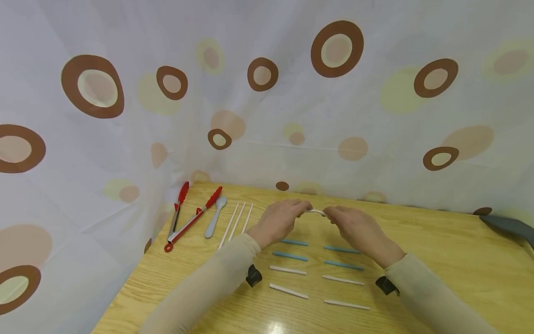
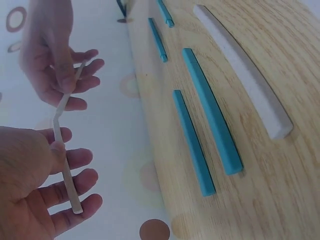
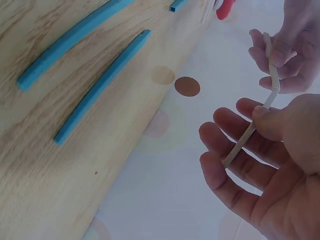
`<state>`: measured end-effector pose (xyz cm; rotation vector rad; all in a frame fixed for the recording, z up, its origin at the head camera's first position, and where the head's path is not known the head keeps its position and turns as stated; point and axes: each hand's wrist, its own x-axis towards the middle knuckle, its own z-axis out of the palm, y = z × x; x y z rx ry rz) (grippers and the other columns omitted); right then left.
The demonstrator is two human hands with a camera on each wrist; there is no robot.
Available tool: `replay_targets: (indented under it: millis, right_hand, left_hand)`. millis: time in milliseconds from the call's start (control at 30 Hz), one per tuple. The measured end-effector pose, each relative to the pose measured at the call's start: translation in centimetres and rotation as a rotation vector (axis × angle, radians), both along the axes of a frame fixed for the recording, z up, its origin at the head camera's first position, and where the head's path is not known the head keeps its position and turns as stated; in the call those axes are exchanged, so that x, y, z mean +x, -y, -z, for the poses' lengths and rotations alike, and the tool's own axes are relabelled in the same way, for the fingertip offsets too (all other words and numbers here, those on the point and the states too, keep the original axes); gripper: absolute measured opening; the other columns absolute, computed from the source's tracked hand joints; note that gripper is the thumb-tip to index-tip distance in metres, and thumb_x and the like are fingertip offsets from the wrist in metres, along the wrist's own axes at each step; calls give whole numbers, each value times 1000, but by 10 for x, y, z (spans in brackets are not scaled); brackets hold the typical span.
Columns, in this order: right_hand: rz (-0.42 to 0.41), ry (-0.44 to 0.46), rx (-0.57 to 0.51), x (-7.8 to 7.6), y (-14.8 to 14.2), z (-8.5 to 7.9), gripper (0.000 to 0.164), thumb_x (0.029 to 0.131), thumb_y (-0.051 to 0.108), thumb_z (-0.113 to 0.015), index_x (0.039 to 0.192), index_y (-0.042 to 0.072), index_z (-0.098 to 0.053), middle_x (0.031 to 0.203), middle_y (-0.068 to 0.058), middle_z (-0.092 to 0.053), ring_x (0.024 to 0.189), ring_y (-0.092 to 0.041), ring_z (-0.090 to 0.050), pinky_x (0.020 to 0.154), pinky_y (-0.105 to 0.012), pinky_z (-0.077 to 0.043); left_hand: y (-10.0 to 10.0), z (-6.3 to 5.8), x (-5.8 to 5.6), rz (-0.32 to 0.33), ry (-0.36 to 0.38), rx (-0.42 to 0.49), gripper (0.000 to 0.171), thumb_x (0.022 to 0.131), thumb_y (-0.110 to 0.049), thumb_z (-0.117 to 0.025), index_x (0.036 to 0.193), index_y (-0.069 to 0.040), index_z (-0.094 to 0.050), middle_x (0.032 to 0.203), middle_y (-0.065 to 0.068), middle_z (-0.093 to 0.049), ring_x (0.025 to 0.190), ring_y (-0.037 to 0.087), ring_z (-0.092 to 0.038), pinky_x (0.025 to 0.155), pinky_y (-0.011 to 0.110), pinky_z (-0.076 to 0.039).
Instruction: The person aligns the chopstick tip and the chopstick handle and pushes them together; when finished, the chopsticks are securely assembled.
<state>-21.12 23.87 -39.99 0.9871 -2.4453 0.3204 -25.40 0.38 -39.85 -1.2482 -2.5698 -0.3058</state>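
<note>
Both hands hold a thin pale stick [image 1: 316, 212] above the far part of the table, one hand at each half. The stick has a sharp kink in its middle, clear in both wrist views. My left hand [image 1: 277, 220] pinches its half with the thumb on top and the fingers beneath. On the other half, my right hand [image 1: 356, 229] has the same thumb-and-finger pinch. Short blue sticks [image 1: 290, 256] and short white sticks [image 1: 289, 270] lie below the hands in two columns.
Red-tipped tongs [image 1: 189, 228] lie spread at the far left, beside a grey spoon [image 1: 215, 218]. Three long white sticks [image 1: 237, 222] lie right of the spoon, near the left forearm. A dark grey object [image 1: 506, 224] sits at the right edge. A patterned curtain [image 1: 267, 116] hangs behind the table.
</note>
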Motion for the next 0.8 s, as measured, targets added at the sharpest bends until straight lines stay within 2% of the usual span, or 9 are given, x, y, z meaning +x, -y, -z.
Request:
replay_targets:
  millis: [200, 400, 533, 633, 800]
  right_hand:
    - [27, -25, 25, 1, 1, 0, 31, 82, -10, -74, 108, 5, -68, 86, -7, -67, 62, -19, -62, 51, -28, -49]
    - [68, -9, 84, 4, 2, -3, 38, 76, -16, -76, 106, 6, -69, 89, -6, -67, 65, -19, -64, 50, -26, -48]
    - [82, 1, 113, 6, 4, -5, 38, 75, -16, -77, 106, 6, -69, 91, -5, -68, 66, -20, -64, 49, -26, -48]
    - [88, 10, 120, 6, 3, -7, 37, 76, -15, -77, 106, 6, -69, 92, -5, -68, 69, -20, -65, 51, -27, -49]
    - [89, 28, 123, 7, 2, -9, 37, 76, -15, -77, 103, 9, -70, 89, -2, -68, 69, -17, -64, 53, -28, -49]
  left_hand:
    - [0, 2, 2, 3, -22, -8, 38, 95, 4, -62, 125, -17, -60, 109, -2, -67, 82, 10, -63, 57, 17, -46]
    - [-3, 0, 3, -11, -70, -86, 44, 91, 5, -66, 126, -19, -61, 113, -5, -66, 79, 9, -62, 58, 17, -46]
    - [-3, 0, 4, -10, -85, -114, 43, 91, 4, -67, 127, -19, -61, 112, -4, -66, 81, 10, -62, 59, 17, -47]
    - [-2, 0, 3, 5, -55, -106, 40, 93, 2, -66, 127, -18, -60, 113, -4, -65, 86, 10, -63, 63, 17, -49]
    - [1, -1, 2, 71, 38, -89, 40, 94, 6, -62, 130, -14, -60, 112, 0, -65, 93, 10, -63, 77, 17, -49]
